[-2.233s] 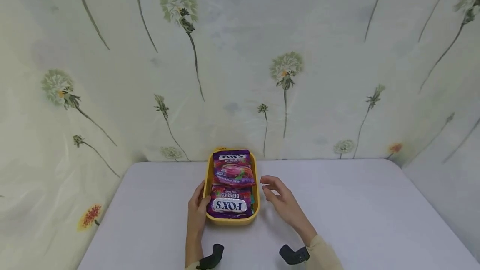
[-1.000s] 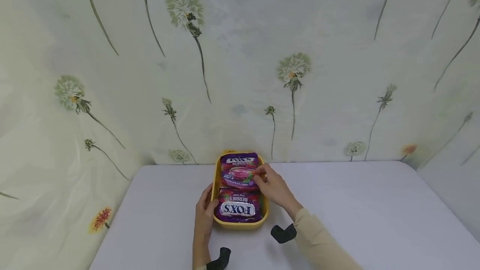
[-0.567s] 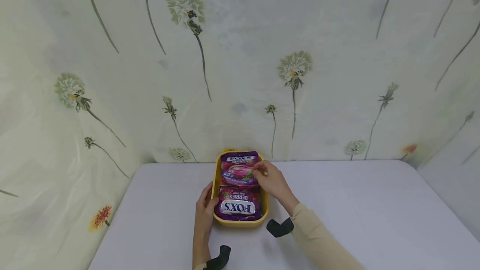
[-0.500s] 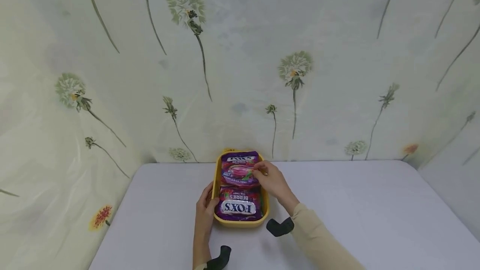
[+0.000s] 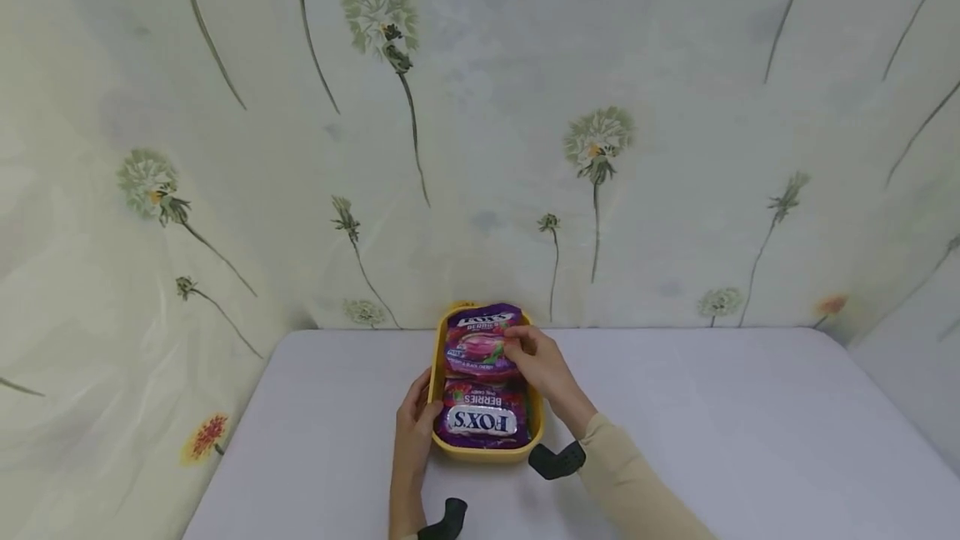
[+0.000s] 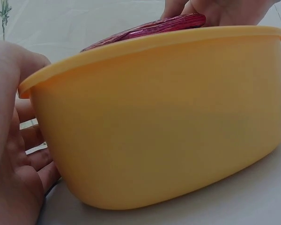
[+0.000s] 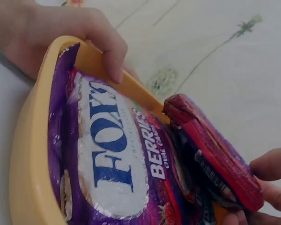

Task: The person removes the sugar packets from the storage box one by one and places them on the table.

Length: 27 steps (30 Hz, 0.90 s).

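Observation:
A yellow plastic tub [image 5: 487, 455] stands on the white table, with two purple candy bags visible in it. My left hand [image 5: 414, 423] grips the tub's left side, thumb over the rim and the other fingers against the outer wall [image 6: 159, 122]. My right hand [image 5: 546, 367] pinches the right edge of the far candy bag [image 5: 477, 350]. In the right wrist view that bag [image 7: 215, 159] is tilted, its edge raised above the rim. The near candy bag [image 7: 114, 140], printed FOX'S BERRIES, lies flat in front of it. Whatever lies beneath the bags is hidden.
The white tabletop [image 5: 697, 423] spreads out on both sides of the tub. A pale backdrop [image 5: 480, 107] printed with dandelions rises behind the table, close behind the tub. A black wrist device [image 5: 557, 461] sits at my right wrist.
My right hand has moved left from beside the tub onto the far candy bag and taken hold of its edge. That bag has turned slightly. The left hand keeps its grip on the tub.

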Tool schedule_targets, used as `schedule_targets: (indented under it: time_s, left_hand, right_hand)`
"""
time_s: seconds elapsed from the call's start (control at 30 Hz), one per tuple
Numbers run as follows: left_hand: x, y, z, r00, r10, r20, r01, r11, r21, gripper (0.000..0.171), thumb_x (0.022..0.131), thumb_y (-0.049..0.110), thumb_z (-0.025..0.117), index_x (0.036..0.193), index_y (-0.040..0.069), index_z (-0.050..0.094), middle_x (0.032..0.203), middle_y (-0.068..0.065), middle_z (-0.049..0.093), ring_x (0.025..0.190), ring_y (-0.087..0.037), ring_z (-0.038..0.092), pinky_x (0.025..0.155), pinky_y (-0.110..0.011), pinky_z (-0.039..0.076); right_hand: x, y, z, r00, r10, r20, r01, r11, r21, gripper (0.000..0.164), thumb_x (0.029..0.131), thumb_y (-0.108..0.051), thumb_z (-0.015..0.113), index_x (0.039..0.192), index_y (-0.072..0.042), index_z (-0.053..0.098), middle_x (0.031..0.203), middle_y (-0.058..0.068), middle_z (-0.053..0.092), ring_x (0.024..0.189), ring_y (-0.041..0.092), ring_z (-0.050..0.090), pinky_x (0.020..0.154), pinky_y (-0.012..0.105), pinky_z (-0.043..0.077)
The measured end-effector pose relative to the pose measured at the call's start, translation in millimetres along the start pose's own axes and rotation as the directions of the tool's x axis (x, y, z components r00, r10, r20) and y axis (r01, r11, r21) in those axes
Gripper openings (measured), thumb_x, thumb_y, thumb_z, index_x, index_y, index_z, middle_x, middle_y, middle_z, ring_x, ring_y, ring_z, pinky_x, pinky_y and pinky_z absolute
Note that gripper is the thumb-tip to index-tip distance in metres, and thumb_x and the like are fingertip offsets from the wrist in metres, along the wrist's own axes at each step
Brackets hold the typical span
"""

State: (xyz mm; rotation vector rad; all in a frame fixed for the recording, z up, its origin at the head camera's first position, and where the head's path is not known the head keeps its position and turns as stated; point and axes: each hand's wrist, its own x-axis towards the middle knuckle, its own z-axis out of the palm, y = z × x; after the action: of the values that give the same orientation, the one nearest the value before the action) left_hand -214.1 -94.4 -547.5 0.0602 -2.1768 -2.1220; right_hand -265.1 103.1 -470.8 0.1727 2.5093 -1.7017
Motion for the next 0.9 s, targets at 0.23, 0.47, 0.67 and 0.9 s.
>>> schedule_targets:
  time_s: [0.23,0.47,0.67,0.9]
  left_hand:
    - [0.1,8.7,1.8,1.000,0.001,0.000,-0.001,1.000,-0.012,0.051,0.091,0.006,0.051,0.141,0.014,0.043,0.146,-0.007,0.044,0.135,-0.027,0.043,0.108,-0.041,0.035]
    - [-8.8,25.6,2.1,1.000,-0.001,0.005,0.001,1.000,0.002,0.052,0.091,0.004,0.049,0.142,0.009,0.041,0.146,-0.011,0.044,0.135,-0.029,0.043,0.109,-0.041,0.035]
    - [-8.9,22.1,1.2,1.000,-0.007,0.005,0.007,1.000,0.000,0.052,0.090,0.004,0.049,0.142,0.008,0.041,0.145,-0.011,0.045,0.134,-0.029,0.043,0.108,-0.041,0.035]
    - [0.8,-0.7,0.9,1.000,-0.003,-0.007,0.003,1.000,-0.007,0.052,0.091,0.006,0.051,0.141,0.015,0.043,0.145,-0.008,0.045,0.134,-0.029,0.043,0.108,-0.043,0.035]
  right_hand:
    - [0,0,2,0.997,-0.079,-0.007,0.079,0.996,-0.048,0.039,0.093,-0.031,0.056,0.131,-0.020,0.052,0.140,0.012,0.049,0.127,0.033,0.049,0.104,0.051,0.039]
    - [0,9,5,0.997,-0.073,0.008,0.072,0.995,0.074,0.045,0.091,-0.033,0.060,0.133,-0.023,0.050,0.140,0.012,0.046,0.120,0.033,0.054,0.095,0.045,0.048]
    - [2,15,8,0.999,-0.037,0.010,0.034,0.975,0.218,0.042,0.090,-0.025,0.062,0.131,-0.025,0.053,0.138,0.013,0.045,0.115,0.034,0.058,0.085,0.039,0.054]
    - [2,17,9,0.999,-0.033,-0.019,0.037,0.963,0.268,0.039,0.090,-0.020,0.062,0.127,-0.030,0.055,0.138,0.008,0.045,0.114,0.034,0.057,0.084,0.040,0.055]
